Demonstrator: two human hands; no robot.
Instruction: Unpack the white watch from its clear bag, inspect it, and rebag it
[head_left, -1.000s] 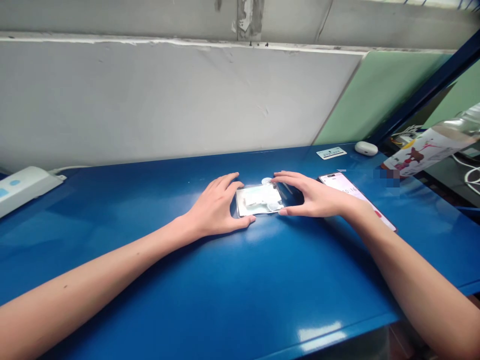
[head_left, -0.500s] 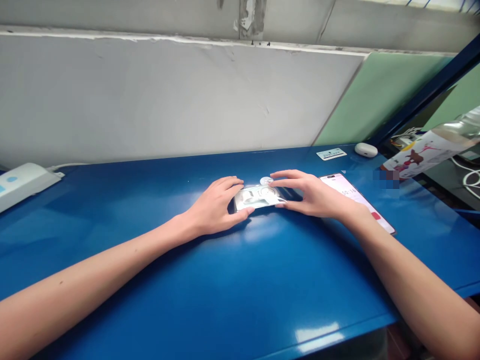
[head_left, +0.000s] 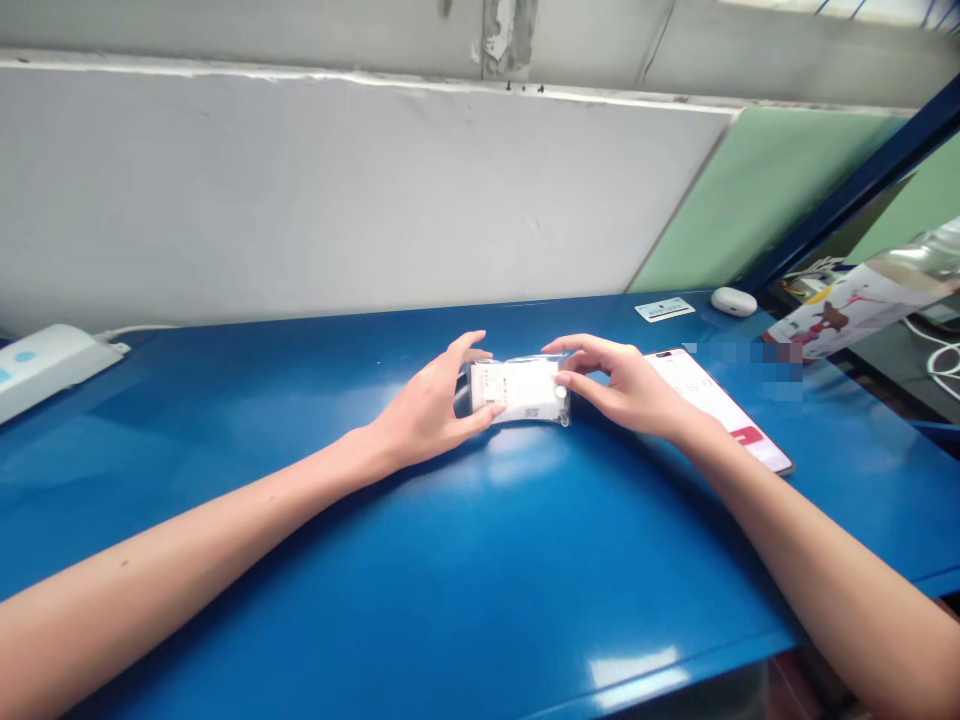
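Observation:
A small clear plastic packet (head_left: 519, 388) lies between my hands near the middle of the blue table. Its upward face shows a white label with small print and a square code, and a small round white spot near its right end. My left hand (head_left: 431, 400) curves around the packet's left end, thumb along the near edge and a finger at the far edge, the index finger raised. My right hand (head_left: 619, 385) pinches the right end, thumb on the face and index finger at the far edge. What the packet contains is hidden by the label.
Right of my right hand lies a phone (head_left: 720, 410) with its screen lit. Farther back are a card (head_left: 664, 309) and a white earbud case (head_left: 733, 301). A bottle (head_left: 847, 300) leans at the right. A white device with a cable (head_left: 52, 365) sits at the left; a wall (head_left: 337, 200) stands behind.
The packet has been turned over: a shiny picture side with a round piece at its far edge faced up before, now the white label shows. My left index finger has lifted.

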